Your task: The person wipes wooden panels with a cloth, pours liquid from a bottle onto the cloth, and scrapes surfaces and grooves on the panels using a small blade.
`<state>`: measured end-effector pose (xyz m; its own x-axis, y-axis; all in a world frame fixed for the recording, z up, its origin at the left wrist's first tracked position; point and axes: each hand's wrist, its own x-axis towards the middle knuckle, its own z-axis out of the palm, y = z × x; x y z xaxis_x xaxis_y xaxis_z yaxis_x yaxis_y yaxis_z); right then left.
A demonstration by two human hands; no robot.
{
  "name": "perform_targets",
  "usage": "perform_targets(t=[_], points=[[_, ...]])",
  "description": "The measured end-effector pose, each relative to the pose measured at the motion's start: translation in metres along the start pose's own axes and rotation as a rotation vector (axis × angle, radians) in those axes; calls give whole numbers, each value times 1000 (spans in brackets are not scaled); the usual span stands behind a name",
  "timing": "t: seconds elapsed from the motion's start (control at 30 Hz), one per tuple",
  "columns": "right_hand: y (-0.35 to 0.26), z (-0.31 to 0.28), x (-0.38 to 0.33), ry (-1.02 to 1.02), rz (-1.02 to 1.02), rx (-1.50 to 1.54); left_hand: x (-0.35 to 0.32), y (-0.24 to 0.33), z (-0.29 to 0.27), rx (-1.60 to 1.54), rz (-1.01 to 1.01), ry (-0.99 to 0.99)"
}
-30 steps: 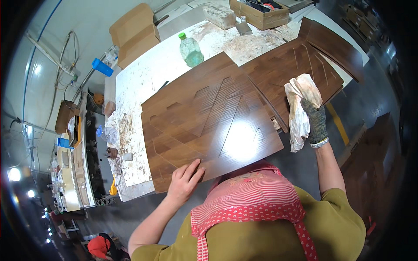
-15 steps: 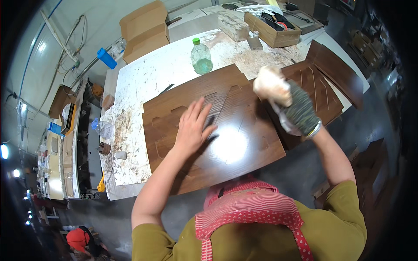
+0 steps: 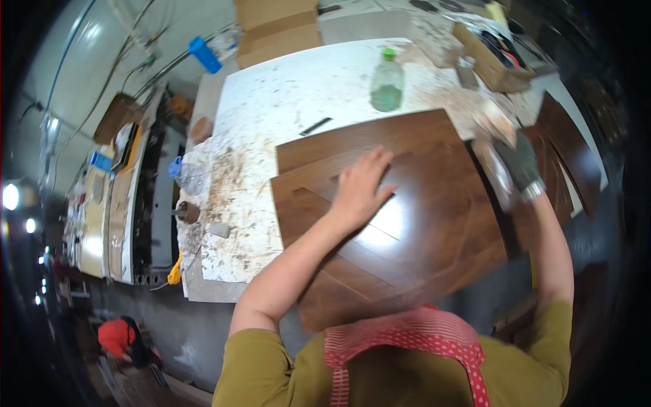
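My bare left hand [image 3: 363, 188] lies on a dark brown wooden panel [image 3: 441, 166], fingers stretched out. The panel has carved lines and a glossy patch of reflected light. It rests on the worktable, its near edge close to my apron. Beyond the panel's right edge is my right hand [image 3: 517, 161], in a dark grey-green glove. It is closed around a pale, crumpled cloth [image 3: 494, 121], smeared by motion, with a whitish part hanging down. More brown panels [image 3: 573, 152] lie under and to the right of that hand.
The paint-stained white tabletop [image 3: 254, 102] carries a green-capped bottle [image 3: 387, 85], a thin black strip [image 3: 316, 127], a small white block [image 3: 219, 229] and a clear plastic bottle [image 3: 193, 175]. Cardboard boxes [image 3: 278, 41] stand at the back. A person in red [image 3: 116, 337] is at lower left.
My right hand has moved right with the cloth, off the panel's right side. My left hand stays flat on the panel. The whole view has shifted, so the table appears farther right.
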<state>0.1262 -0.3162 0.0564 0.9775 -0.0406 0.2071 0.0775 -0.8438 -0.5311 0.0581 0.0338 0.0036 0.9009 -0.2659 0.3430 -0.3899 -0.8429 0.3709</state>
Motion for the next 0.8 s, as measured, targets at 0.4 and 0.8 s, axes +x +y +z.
perform_targets(t=[0.4,0.8], points=[[13,44,-90,154,-128,-338,119,-219,-3,257,-298,-550],[15,53,-99,231,-101,-388,128,-214,19,507,-42,-595]])
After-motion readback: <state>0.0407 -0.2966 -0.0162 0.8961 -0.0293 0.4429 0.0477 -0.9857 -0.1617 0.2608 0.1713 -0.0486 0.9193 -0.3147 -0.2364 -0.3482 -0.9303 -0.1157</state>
